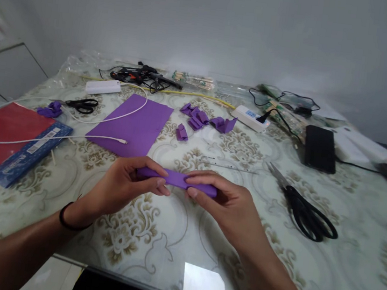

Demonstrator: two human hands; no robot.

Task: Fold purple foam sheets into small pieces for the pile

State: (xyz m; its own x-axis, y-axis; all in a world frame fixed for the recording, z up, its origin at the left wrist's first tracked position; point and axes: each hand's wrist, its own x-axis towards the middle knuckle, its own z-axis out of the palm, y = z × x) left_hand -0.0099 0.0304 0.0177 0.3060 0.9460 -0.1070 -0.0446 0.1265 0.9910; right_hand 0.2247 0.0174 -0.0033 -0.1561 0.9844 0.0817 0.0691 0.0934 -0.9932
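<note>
A folded strip of purple paper (176,179) is held level above the table, near the middle of the view. My left hand (128,182) pinches its left end between thumb and fingers. At the other end, my right hand (224,198) grips it the same way. Beyond the hands lie purple paper sheets (136,119) and several small folded purple paper pieces (198,118). A clear ruler (228,165) rests flat just past the strip. To the right of my right hand are large black-handled scissors (302,203), their blades pointing away to the left.
A red and blue packet (17,140) lies at left, crossed by a white cable (74,138). Behind it are smaller scissors (82,104). A power strip (251,118), a black phone (320,149) and tangled black cables (141,76) sit farther back, before the wall.
</note>
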